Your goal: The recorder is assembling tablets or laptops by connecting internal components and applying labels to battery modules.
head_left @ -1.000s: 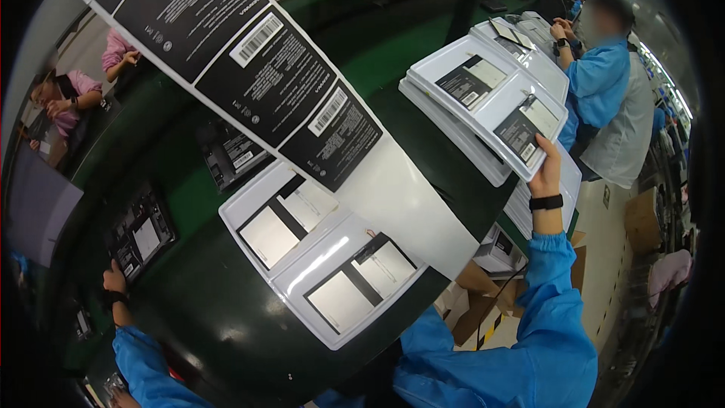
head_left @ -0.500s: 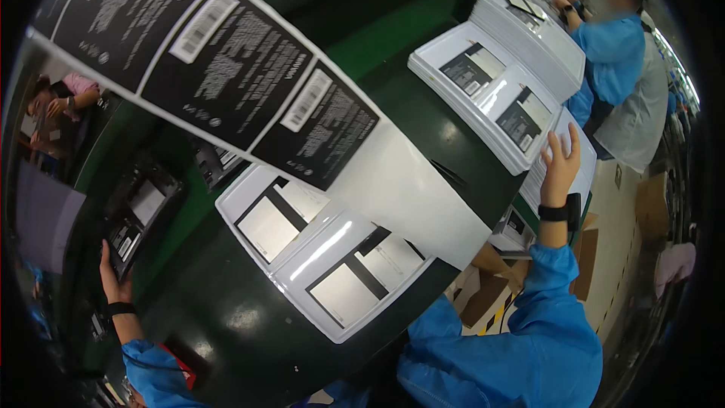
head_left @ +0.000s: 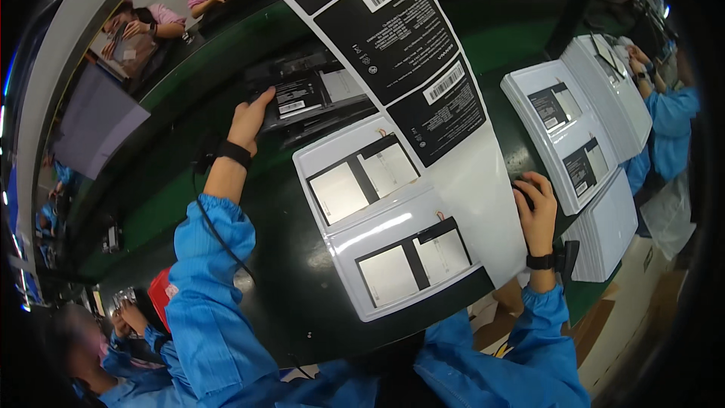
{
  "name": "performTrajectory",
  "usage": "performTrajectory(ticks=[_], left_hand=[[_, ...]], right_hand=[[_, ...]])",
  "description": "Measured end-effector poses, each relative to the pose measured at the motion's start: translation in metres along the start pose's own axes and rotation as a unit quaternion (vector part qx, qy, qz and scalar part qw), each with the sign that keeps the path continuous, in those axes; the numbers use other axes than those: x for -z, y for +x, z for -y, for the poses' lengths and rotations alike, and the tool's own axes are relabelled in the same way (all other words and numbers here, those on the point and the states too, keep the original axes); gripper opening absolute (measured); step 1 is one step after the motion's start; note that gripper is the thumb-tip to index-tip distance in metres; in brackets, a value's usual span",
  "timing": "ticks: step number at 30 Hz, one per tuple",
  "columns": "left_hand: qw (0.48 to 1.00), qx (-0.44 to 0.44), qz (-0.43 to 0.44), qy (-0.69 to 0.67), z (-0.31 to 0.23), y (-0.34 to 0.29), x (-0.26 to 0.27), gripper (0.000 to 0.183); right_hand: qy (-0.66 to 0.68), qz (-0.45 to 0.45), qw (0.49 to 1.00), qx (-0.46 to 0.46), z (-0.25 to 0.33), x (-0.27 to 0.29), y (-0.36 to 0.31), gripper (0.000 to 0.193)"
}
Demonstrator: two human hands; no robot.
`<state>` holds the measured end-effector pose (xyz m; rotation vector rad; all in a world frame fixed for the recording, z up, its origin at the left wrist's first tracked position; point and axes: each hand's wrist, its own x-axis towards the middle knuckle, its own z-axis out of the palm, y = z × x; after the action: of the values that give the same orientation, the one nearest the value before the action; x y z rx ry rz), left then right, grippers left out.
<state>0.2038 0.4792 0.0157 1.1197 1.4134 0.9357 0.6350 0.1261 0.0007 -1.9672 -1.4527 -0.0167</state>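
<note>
My left hand (head_left: 245, 125) grips the near end of a black plastic casing (head_left: 319, 95), its thumb along the edge. Inside the casing lie a black-labelled part and a silver panel; the label sheet hides its far end. My right hand (head_left: 538, 208) is beside the right edge of the label sheet, fingers curled around something dark that I cannot make out. Black labels with barcodes (head_left: 436, 102) run down the white backing sheet (head_left: 483, 204). Partly under this sheet is a white tray (head_left: 341, 245) holding flat silver-and-black battery packs (head_left: 387, 276).
On the right, a white tray (head_left: 555, 155) holds labelled packs, with stacked white trays (head_left: 608, 238) nearby. A black cable (head_left: 219, 238) crosses by my left sleeve. Co-workers sit at the far left, lower left and right. The dark green table (head_left: 291, 298) lies beneath.
My left hand has carried the black casing from the left to beside the white tray. My right hand has come down from the right-hand tray to the sheet's edge, and its fingers have curled.
</note>
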Motion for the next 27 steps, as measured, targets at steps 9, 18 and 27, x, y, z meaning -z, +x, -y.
performTrajectory(ticks=[9, 18, 27], left_hand=[[0.987, 0.157, 0.031, 0.000, -0.020, -0.017, -0.015, 0.040], [0.970, 0.062, 0.044, -0.230, -0.023, -0.028, -0.032, 0.033], [0.944, -0.051, 0.059, -0.320, -0.044, -0.174, 0.056, 0.036]], right_hand=[[0.053, -0.041, 0.997, -0.049, -0.006, -0.002, 0.004, 0.019], [0.194, -0.157, 0.962, -0.111, -0.052, -0.011, -0.001, 0.021], [0.422, -0.237, 0.874, -0.045, 0.030, 0.038, -0.041, 0.031]])
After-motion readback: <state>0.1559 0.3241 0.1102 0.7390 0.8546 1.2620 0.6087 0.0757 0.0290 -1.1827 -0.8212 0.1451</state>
